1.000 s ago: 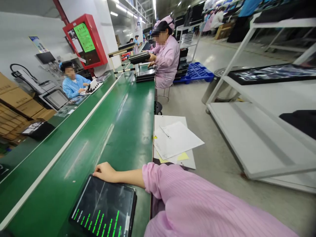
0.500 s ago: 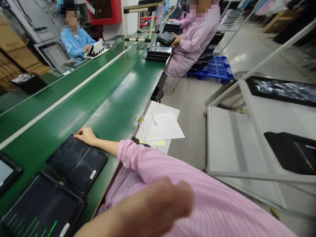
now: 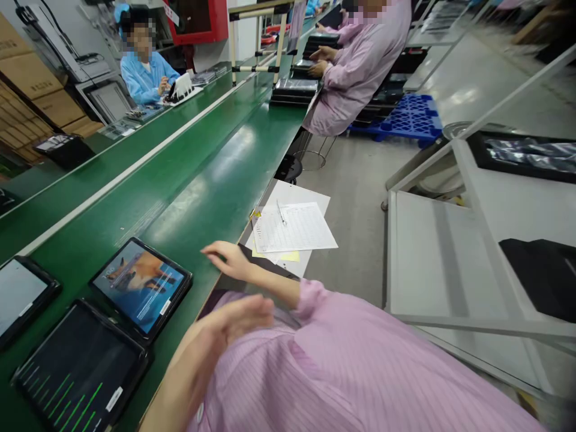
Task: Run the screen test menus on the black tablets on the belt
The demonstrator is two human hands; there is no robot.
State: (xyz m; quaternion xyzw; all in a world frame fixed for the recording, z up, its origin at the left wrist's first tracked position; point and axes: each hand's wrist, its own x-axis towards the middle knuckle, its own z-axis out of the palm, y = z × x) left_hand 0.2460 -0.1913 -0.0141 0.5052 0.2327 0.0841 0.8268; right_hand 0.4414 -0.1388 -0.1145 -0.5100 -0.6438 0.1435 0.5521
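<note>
My right hand (image 3: 228, 259) hovers at the bench edge, thumb and fingers apart, holding nothing. Nearest to it lies a tablet in a black case (image 3: 141, 285), its lit screen showing a fox on blue. My left hand (image 3: 231, 321) is held over my lap, fingers stretched out and somewhat blurred, with nothing visible in it. Below the fox tablet lies a second tablet (image 3: 81, 366), dark-screened with slanting green lines. A third tablet (image 3: 22, 294) with a pale screen is partly cut off at the left edge. All three rest on the green bench (image 3: 180, 210).
Printed sheets (image 3: 294, 228) with a pen (image 3: 281, 213) jut out beside the bench edge. A white-framed cart (image 3: 432, 258) stands at the right. Further along, a co-worker in pink (image 3: 360, 72) sits by stacked tablets (image 3: 294, 91); a person in blue (image 3: 146, 75) works across.
My right hand has left the corner of the upper tablet and moved right. That tablet's screen has gone from dark to the fox picture. My left hand has shifted left and up.
</note>
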